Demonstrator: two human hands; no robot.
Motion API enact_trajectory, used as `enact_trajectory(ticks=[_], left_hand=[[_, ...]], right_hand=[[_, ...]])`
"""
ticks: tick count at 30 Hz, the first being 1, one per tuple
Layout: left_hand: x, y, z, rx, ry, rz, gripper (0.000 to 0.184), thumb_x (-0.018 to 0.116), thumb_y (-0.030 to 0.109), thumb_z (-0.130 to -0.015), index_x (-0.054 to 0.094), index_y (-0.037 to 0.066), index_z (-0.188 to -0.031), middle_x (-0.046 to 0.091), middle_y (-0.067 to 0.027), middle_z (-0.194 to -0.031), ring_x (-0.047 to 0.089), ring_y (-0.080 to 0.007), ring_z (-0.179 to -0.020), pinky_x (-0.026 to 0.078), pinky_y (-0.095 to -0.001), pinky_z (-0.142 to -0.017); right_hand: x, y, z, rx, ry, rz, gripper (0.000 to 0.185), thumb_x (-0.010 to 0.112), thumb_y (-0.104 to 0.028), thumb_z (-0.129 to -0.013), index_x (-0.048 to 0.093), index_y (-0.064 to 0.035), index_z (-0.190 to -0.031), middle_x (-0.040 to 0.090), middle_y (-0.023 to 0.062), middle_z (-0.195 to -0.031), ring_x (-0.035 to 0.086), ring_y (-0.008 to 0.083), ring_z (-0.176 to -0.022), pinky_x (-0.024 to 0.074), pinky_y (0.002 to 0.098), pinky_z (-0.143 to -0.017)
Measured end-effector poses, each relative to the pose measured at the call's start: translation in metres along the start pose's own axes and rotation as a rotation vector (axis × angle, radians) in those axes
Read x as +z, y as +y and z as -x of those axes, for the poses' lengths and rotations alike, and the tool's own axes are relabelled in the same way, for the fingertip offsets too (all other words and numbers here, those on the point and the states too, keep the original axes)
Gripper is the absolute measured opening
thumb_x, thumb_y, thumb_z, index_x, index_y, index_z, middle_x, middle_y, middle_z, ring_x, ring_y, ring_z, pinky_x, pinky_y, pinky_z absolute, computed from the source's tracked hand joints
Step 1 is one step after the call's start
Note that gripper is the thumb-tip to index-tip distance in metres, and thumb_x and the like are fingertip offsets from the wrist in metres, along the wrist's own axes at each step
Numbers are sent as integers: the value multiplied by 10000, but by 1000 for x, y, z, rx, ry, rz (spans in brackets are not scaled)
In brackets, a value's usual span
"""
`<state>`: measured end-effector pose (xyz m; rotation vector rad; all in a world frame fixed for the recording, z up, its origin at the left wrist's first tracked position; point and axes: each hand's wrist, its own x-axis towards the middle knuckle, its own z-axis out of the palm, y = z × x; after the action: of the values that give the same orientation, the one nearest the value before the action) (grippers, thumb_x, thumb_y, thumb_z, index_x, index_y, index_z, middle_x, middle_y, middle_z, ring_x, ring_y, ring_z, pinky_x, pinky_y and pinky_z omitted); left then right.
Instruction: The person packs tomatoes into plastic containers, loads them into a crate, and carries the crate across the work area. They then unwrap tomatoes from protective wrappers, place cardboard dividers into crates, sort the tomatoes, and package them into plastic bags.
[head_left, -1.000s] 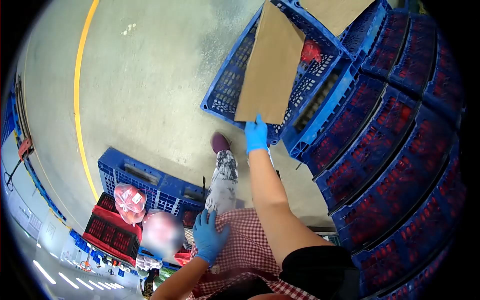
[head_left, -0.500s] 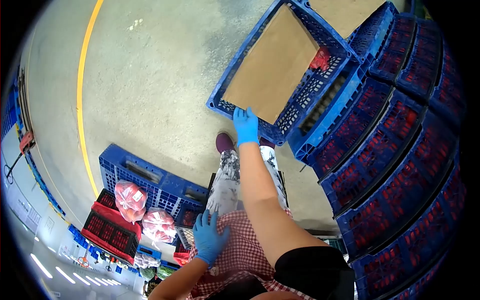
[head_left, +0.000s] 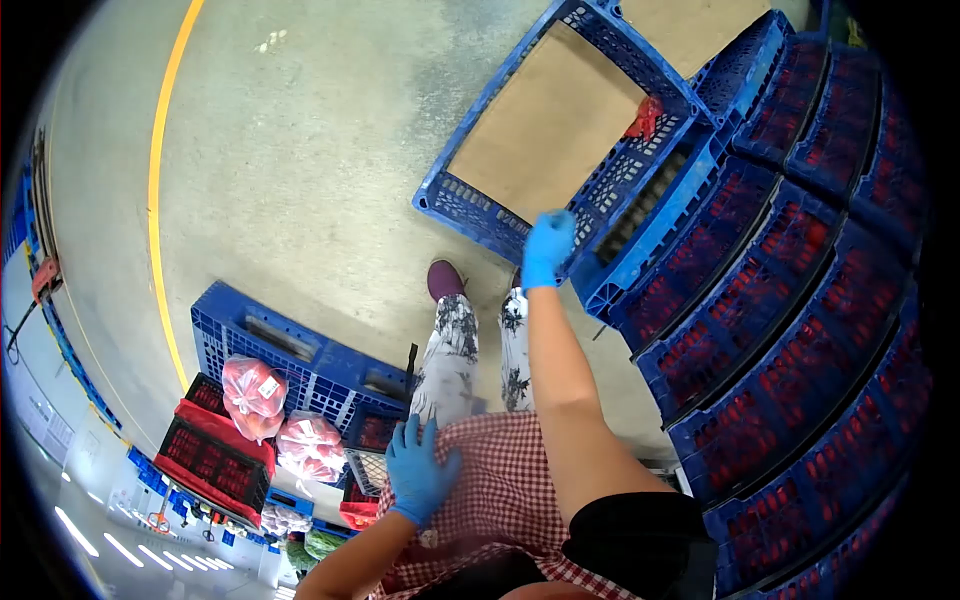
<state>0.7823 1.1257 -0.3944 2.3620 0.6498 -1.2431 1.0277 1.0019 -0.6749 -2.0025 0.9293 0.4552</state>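
Since the last frame, my R hand [head_left: 550, 247] has moved right along the cardboard's [head_left: 548, 120] near edge, from abt the middle to the R corner, & the sheet looks dropped lower in the blue crate [head_left: 465, 205], lying more or less flat. R fingers look curled in, but w/ the blur & angle I can't tell if they've got hold of anything or even touch the sheet. L hand [head_left: 420, 475] is spread wide on my checked apron [head_left: 490, 450], holding nothing. Red bag [head_left: 645, 117] sits just beside the sheet's R edge, inside the crate. Step in hand, I'd judge: settling the sheet. Next move prob calls for leaving that corner w/o dragging it up, knuckles clear of the rim
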Motion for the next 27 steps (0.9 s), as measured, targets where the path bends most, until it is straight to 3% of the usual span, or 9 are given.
enact_trajectory(ticks=[1,3,7,14,18,19,21,24,27], left_hand=[[-1,1,1,-1,2,7,561,583,397,-767,479,77,-1216,388,-183,-1306,359,-388,-1190,323,-508,-937],[-2,2,0,-2,5,12,558,586,391,-763,481,76,-1212,394,-178,-1296,360,-387,-1187,321,-506,-937],[0,3,4,-18,27,30,552,592,382,-753,486,71,-1197,407,-174,-1279,360,-388,-1182,319,-501,-936],[10,8,22,2,80,81,551,630,388,-733,514,77,-1173,405,-167,-1295,351,-376,-1198,327,-486,-940],[28,4,46,12,187,191,568,595,441,-759,516,57,-1170,450,-175,-1251,405,-359,-1161,358,-473,-915],[38,-3,52,-26,225,371,554,597,428,-771,515,54,-1172,454,-177,-1243,427,-350,-1142,376,-455,-904],[60,-16,62,-115,335,751,525,602,401,-797,514,46,-1175,463,-183,-1228,469,-333,-1104,410,-420,-882],[84,-27,100,-379,401,1434,481,580,356,-840,528,13,-1173,561,-183,-1128,553,-292,-1009,437,-351,-865],[110,-39,124,-391,508,1643,377,561,310,-852,603,7,-1072,623,-123,-1039,568,-194,-935,424,-309,-865]], right_hand=[[-19,-4,-2,-341,293,302,483,585,-114,-756,421,16,-1192,557,225,-1056,585,366,-870,474,401,-794],[-25,31,-33,-103,668,465,473,579,-41,-726,454,15,-1178,576,193,-1034,585,322,-839,462,406,-799],[-51,97,-107,282,-56,-427,478,570,86,-663,496,25,-1131,594,180,-966,587,320,-836,496,410,-757],[-59,45,-31,-223,-9,-235,595,530,70,-622,448,32,-1210,580,111,-1018,544,233,-803,463,328,-721],[-101,11,20,-221,8,217,326,512,-33,-690,610,18,-997,634,110,-852,554,205,-738,450,342,-673],[-121,-18,48,-166,-94,113,292,518,-38,-693,616,23,-962,634,109,-815,563,216,-721,448,344,-646],[-159,23,35,-553,-248,424,186,538,-45,-678,652,-12,-821,639,117,-767,594,265,-684,469,365,-599],[-225,-116,199,-87,-586,-87,302,509,27,-637,590,37,-928,586,100,-768,552,225,-672,446,349,-585],[-221,-150,236,-66,-738,-21,76,548,27,-612,553,-35,-655,536,74,-625,507,216,-542,432,329,-506]])
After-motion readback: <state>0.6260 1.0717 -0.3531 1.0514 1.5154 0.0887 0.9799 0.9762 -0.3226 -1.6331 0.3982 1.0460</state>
